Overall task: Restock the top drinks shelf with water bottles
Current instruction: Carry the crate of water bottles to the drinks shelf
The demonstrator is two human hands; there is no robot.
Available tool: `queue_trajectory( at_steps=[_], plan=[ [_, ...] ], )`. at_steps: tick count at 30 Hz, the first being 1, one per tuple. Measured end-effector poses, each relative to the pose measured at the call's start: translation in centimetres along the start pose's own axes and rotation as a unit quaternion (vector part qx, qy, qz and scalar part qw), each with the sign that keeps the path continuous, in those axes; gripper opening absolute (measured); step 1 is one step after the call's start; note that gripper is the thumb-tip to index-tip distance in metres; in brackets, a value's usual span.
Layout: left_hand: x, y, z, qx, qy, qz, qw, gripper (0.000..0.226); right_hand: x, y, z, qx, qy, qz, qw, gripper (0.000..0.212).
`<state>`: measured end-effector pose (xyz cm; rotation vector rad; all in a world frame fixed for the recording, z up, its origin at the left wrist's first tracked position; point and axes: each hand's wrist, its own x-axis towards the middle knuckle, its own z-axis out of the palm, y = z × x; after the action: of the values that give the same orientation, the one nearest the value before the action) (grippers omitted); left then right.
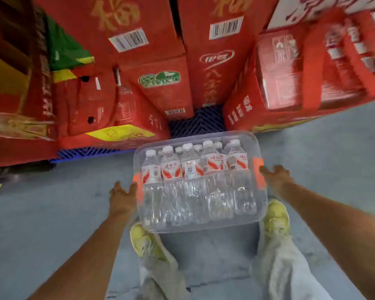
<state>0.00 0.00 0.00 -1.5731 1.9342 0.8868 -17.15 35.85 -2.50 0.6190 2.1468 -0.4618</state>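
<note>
A clear plastic bin (256,213) with orange side handles holds several water bottles (191,167) with white caps and red-and-white labels. It sits low in front of me, and its near edge overlaps the toes of my yellow shoes. My left hand (122,199) is at the bin's left side, fingers stretched up to the left orange handle (137,180). My right hand (276,180) is at the right side, its fingertips against the right orange handle (259,173). Neither hand's fingers are plainly wrapped round a handle. No drinks shelf is in view.
Stacked red cartons (160,87) stand on blue plastic pallets (197,123) just beyond the bin, from the left edge to the far right. A green and yellow box (63,53) sits at upper left. Grey concrete floor (52,213) lies around my feet.
</note>
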Motion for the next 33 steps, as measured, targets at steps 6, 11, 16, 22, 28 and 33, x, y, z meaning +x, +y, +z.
queue_trajectory(
  at_steps=[6,11,16,22,28,33],
  plan=[
    [6.5,-0.6,3.3,-0.165,-0.038,-0.129,0.977,0.072,4.3,-0.8,1.9,0.137,0.021,0.051,0.989,0.069],
    [6.2,-0.9,3.7,-0.235,-0.042,-0.143,0.961,0.073,4.2,0.5,2.1,0.251,0.008,0.046,0.967,0.063],
    [4.2,0.1,2.9,-0.236,-0.151,-0.133,0.951,0.059,3.2,-0.4,2.2,0.209,-0.028,0.041,0.977,0.067],
    [2.3,-1.0,2.5,-0.192,-0.119,-0.119,0.967,0.057,1.5,0.1,1.0,0.196,-0.031,0.052,0.979,0.063],
    [-2.9,-0.4,0.0,-0.173,-0.114,-0.136,0.969,0.054,-3.1,0.1,-3.0,0.193,-0.027,0.05,0.98,0.058],
    [-9.8,1.4,-4.1,-0.141,-0.105,-0.119,0.977,0.059,-10.3,1.2,-8.4,0.168,-0.023,0.042,0.985,0.053]
  ],
)
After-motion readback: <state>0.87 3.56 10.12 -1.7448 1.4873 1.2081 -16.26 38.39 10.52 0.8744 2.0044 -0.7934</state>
